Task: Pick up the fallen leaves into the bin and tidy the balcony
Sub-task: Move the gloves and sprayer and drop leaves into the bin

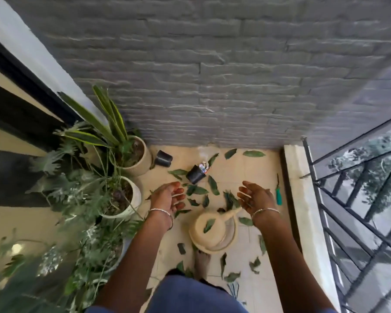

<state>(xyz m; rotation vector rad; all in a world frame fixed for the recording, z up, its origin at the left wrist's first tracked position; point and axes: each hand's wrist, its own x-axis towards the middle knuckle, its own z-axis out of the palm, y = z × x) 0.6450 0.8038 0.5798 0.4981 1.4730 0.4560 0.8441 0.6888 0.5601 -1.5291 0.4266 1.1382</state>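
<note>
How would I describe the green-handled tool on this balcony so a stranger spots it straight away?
Find the black metal railing on the right and the pale ledge beneath it. At that ledge's foot lies the green-handled tool, just right of the right hand. Its straight, bright green handle and thin dark shaft set it apart from the flat, duller leaves scattered nearby.

Two cream plant pots (142, 159) stand left, by the grey brick wall (212, 75). Green-handled tool (279, 196) lies against the ledge (303, 211). Black railing (317, 182) at right.
</note>
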